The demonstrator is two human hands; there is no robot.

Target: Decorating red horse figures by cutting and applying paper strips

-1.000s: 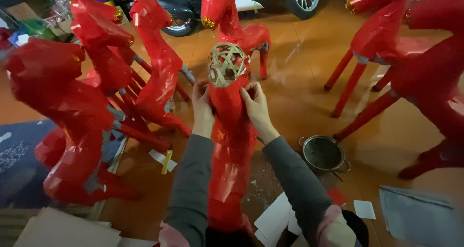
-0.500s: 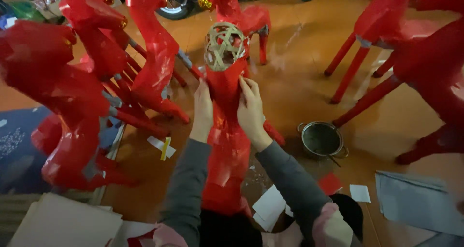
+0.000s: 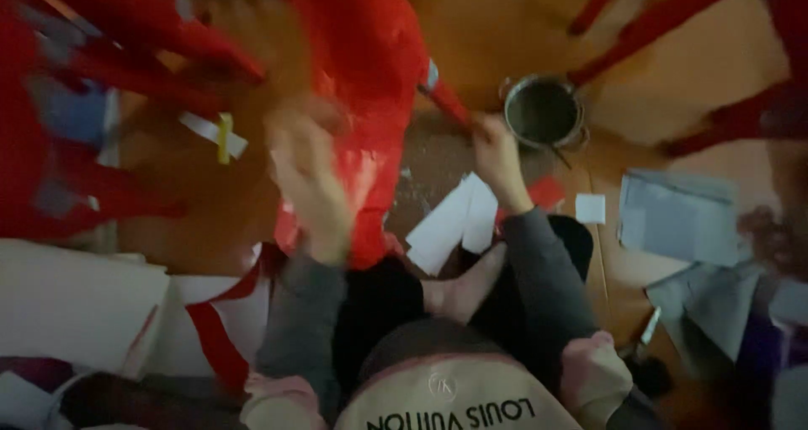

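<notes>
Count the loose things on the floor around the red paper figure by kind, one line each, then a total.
Metal pot: 1
White paper sheets by the right hand: 2
Small white square: 1
Grey sheets: 2, blurred
Total: 6
The left hand is on the red paper figure.

Grey sleeves, pink cuffs, both hands bare.

pale square paper label [image 3: 590, 209] on the floor at right, white-and-yellow crossed tape tag [image 3: 215, 135] at far left
</notes>
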